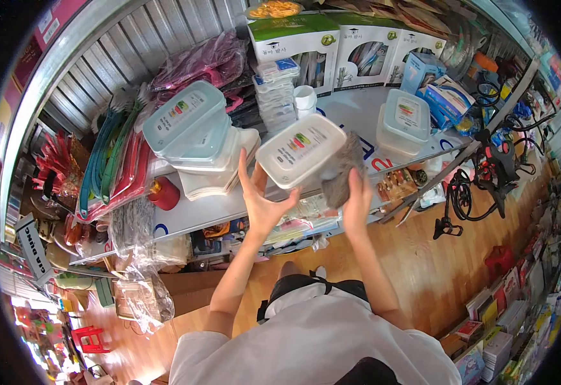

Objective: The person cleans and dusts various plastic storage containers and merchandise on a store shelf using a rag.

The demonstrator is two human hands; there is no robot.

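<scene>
While a white tub (299, 154) is held over the table (229, 208) edge by the left hand (264, 208), a grey cloth (338, 187) is gripped in the right hand (357, 208) at the tub's right side. Wiping is judged to be in hand. The left hand is spread wide at the near corner, its fingers partly hidden; the right is closed narrowly on the bunched cloth. Whether the cloth touches the tub cannot be told through the blur. For the far side to be reached, the tub would need to be steadied or turned.

A printed label with green and red marks is seen on its lid, its words too small to be read. Similar labels are borne by the stacked tubs (187, 115) and the tub pair (407, 115). Korean-style lettering is printed on the white boxes (364, 58); "GIA DUNG" seems to be spelled on a sign (33, 249).
</scene>
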